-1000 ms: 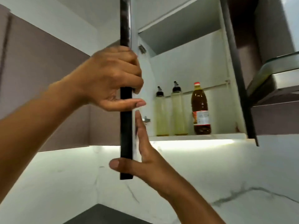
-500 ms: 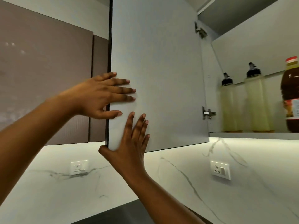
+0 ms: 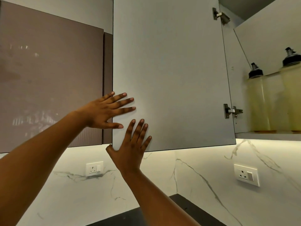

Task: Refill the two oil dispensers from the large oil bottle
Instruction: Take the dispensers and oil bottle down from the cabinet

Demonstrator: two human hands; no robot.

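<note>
Left hand (image 3: 101, 113) spread flat on cabinet door (image 3: 171, 62) | right hand (image 3: 130, 149) likewise | second oil dispenser (image 3: 291, 98) cut off

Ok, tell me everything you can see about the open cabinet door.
The cabinet door is a flat, matte pale grey panel, standing wide open. A metal upper hinge and lower hinge fix its right side to the cabinet. The left hand and right hand lie flat against its lower left corner.
</note>
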